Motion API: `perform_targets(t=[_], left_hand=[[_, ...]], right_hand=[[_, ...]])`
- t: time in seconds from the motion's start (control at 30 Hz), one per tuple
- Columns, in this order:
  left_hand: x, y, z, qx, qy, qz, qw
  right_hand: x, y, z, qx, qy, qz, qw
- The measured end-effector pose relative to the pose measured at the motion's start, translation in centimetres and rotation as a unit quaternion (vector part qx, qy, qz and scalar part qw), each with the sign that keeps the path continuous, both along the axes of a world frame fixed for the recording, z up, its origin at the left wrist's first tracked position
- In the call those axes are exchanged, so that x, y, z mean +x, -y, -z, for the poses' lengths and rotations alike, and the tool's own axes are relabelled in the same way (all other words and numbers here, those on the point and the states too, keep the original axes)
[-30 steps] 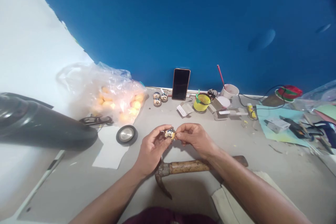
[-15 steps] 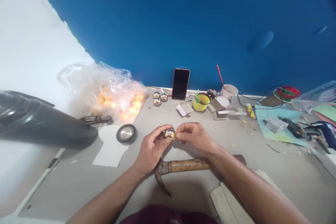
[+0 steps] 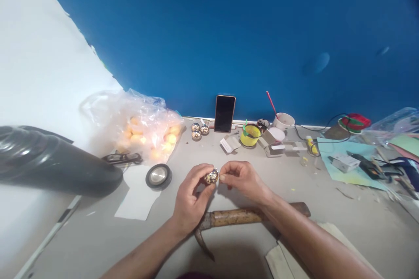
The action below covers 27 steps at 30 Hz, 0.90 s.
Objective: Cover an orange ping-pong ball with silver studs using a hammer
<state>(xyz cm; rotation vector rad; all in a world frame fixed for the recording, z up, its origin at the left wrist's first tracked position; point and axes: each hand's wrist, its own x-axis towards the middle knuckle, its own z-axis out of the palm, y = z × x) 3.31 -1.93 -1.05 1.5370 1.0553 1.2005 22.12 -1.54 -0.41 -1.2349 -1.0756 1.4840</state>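
My left hand (image 3: 190,198) pinches a small shiny ball (image 3: 211,177), gold and silver with dark patches, between thumb and fingers. My right hand (image 3: 244,181) is closed at the ball's right side, thumb against forefinger. Whatever those fingertips may hold is too small to make out. Below both hands lies a claw hammer (image 3: 235,217) with a worn wooden handle, partly covered by my right forearm. Several similar shiny balls (image 3: 196,135) sit together farther back, left of an upright phone (image 3: 224,113).
At left are a dark cylinder (image 3: 59,165), a bag of yellow-orange items (image 3: 144,126), glasses (image 3: 122,158) and a round black-rimmed disc (image 3: 159,176). A yellow cup (image 3: 250,136), small boxes (image 3: 230,144) and a white cup (image 3: 284,120) line the back. Tools lie on blue paper (image 3: 334,150) at right.
The ball has been turned in my fingers, so a more spotted side shows. My view has tilted up slightly, so the table things appear lower. The hammer stays put.
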Motion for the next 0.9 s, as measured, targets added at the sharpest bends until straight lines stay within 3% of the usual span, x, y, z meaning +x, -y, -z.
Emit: perform_targets(t=[0.07, 0.17, 0.27, 0.57, 0.9], left_hand=[[0.1, 0.1, -0.1, -0.014, 0.016, -0.005, 1.000], [0.3, 0.1, -0.5, -0.119, 0.058, 0.013, 0.991], [0.3, -0.1, -0.8, -0.162, 0.088, 0.028, 0.983], [0.2, -0.2, -0.6, -0.107, 0.055, 0.035, 0.992], [-0.1, -0.1, 0.9, -0.013, 0.051, 0.024, 0.998]], right_hand=[[-0.2, 0.1, 0.2, -0.017, -0.063, -0.009, 0.998], [-0.4, 0.2, 0.2, -0.041, -0.142, -0.025, 0.989], [-0.4, 0.2, 0.0, -0.049, -0.159, -0.023, 0.986], [-0.4, 0.3, -0.2, -0.061, -0.146, -0.013, 0.987], [-0.5, 0.4, -0.3, -0.020, -0.078, 0.004, 0.997]])
